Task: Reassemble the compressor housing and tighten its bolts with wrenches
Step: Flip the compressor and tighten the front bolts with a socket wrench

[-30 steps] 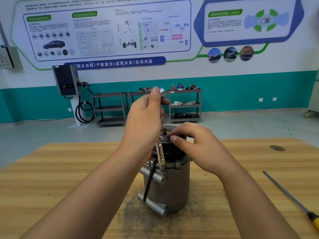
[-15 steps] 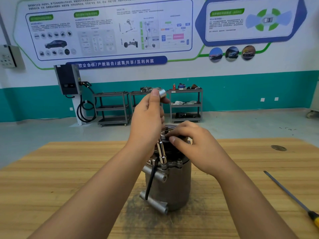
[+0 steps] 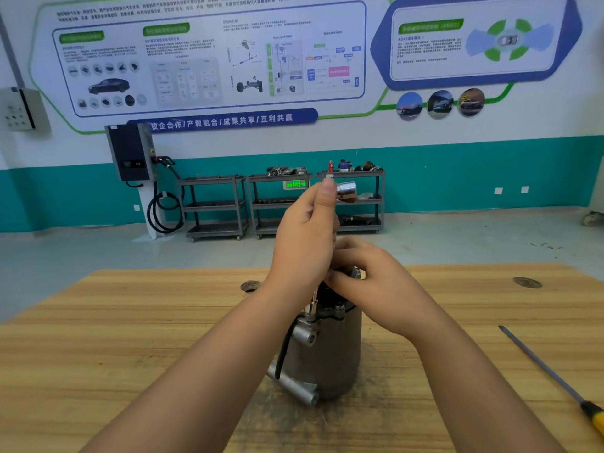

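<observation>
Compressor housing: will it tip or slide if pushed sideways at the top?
Probably heavy: the compressor housing looks solid metal. Standing on end, it might tip under a top push. The right hand gripping its top should steady it.

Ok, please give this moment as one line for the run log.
left hand: grips socket wrench, tip at compressor flange | right hand: holds compressor top | screwdriver: on table, right side

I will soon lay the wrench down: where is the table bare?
Bare wood left of the compressor, to the table edge; also between compressor and screwdriver. Crowded at the compressor top, under the left hand and right hand.
</observation>
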